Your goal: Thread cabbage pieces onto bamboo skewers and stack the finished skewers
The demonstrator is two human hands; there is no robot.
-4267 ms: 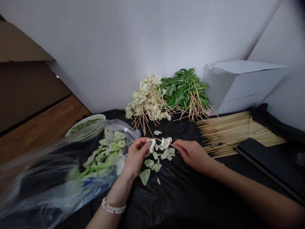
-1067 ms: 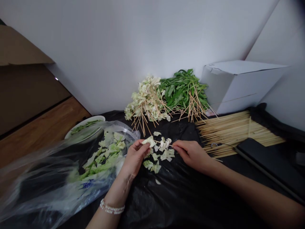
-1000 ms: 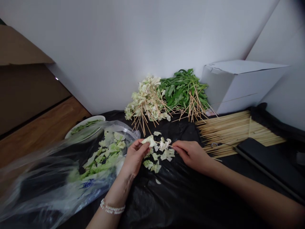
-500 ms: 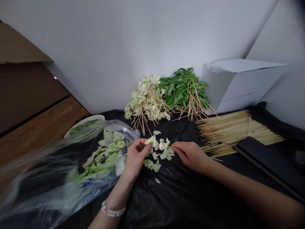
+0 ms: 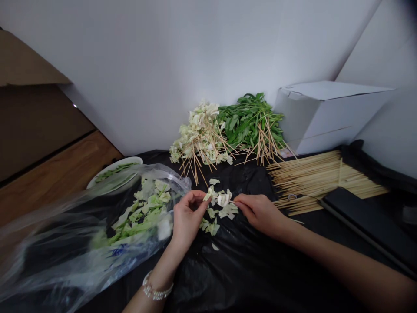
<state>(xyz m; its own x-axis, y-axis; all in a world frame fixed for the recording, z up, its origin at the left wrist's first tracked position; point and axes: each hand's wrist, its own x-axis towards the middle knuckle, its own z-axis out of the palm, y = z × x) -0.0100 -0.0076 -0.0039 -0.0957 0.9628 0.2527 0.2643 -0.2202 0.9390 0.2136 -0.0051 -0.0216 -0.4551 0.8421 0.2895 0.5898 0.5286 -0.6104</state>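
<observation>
My left hand pinches a pale cabbage leaf piece between thumb and fingers. Facing it, my right hand is closed on a thin bamboo skewer, most of which is hidden by the hand and the cabbage. White cabbage pieces are threaded on the skewer between the two hands. Loose cabbage pieces lie below on the black plastic sheet. A clear plastic bag holding more cut cabbage lies left of my left hand.
Cabbage skewers and leafy green skewers are heaped by the wall. Bare skewers spread at the right, beside a black case-like object and a white box. A white plate of greens stands left.
My left hand has shifted slightly right, bringing the cabbage leaf closer to the threaded pieces, and the leaf now sits folded in the pinch. My right hand has stayed nearly still.
</observation>
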